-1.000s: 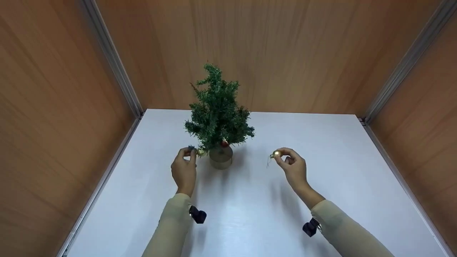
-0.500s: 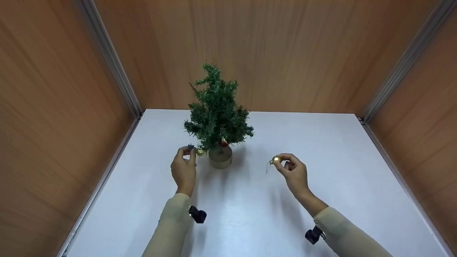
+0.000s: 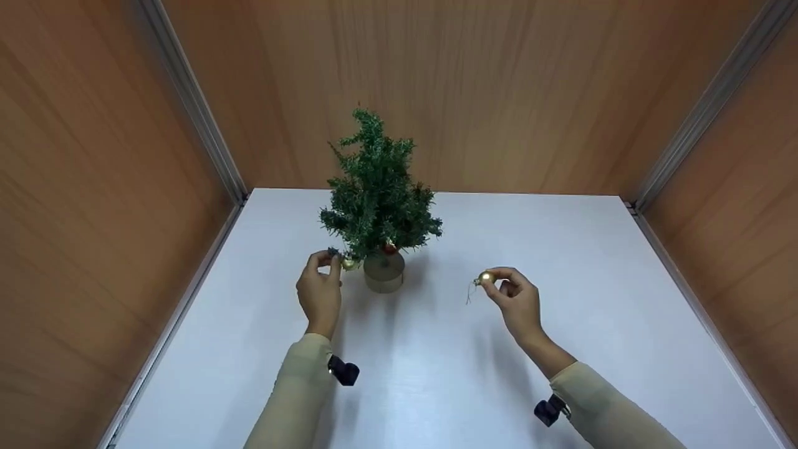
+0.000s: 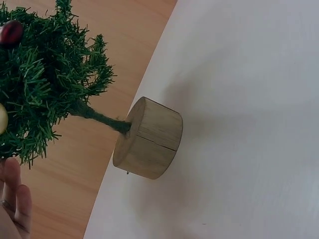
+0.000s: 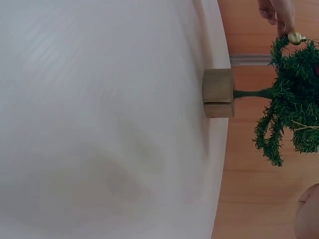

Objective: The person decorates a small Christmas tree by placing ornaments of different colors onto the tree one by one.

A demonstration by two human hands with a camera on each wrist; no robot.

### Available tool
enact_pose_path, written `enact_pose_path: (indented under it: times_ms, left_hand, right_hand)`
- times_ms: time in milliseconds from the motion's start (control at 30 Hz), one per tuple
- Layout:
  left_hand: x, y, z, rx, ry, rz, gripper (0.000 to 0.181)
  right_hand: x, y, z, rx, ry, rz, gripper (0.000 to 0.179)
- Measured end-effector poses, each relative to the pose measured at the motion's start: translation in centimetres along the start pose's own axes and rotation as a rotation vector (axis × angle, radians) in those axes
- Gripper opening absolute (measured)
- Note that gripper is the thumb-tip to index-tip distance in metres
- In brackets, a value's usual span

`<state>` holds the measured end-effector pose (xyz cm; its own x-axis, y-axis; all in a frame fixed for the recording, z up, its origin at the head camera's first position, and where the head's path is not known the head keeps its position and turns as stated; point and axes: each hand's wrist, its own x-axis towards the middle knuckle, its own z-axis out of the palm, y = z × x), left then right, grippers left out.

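Note:
A small green tree (image 3: pixel 377 193) stands on a round wooden base (image 3: pixel 384 272) at the back of the white table (image 3: pixel 436 386). My left hand (image 3: pixel 330 257) pinches the tip of a low left branch, and a gold bauble (image 3: pixel 348 264) hangs right beside its thumb. The right wrist view shows those fingers (image 5: pixel 279 12) over that bauble (image 5: pixel 295 37). A red bauble (image 3: pixel 389 249) hangs low in the tree. My right hand (image 3: pixel 489 279), right of the tree and above the table, pinches a second gold bauble (image 3: pixel 485 277) with its thread dangling.
Wooden walls (image 3: pixel 499 93) close in the table at the back and on both sides, with metal strips in the corners. The left wrist view shows the wooden base (image 4: pixel 149 139) close by, and the red bauble (image 4: pixel 11 33) among the needles.
My right hand has drawn slightly back and down with its gold bauble. The left hand has stayed at the branch tip, shifting only a little.

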<state>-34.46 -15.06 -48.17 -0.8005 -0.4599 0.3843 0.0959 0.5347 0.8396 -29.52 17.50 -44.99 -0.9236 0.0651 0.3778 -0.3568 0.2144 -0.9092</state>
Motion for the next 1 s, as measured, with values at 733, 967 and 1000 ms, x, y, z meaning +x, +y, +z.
enact_pose_path:
  times_ms: [733,967,1000]
  left_hand:
    - [-1.8,3.4,-1.6,-0.193,0.073,0.123,0.016]
    - [-4.6,5.7,-0.4,-0.183,-0.001,0.291,0.012]
    - [-5.0,5.8,0.0,-0.179,-0.021,0.314,0.011]
  right_hand:
    - [0.2,0.0,1.0,0.047,-0.020,-0.014,0.023]
    - [0.3,-0.6,1.5,0.058,-0.033,-0.015,0.023]
    - [0.3,-0.8,1.6,0.062,-0.035,-0.017,0.023]
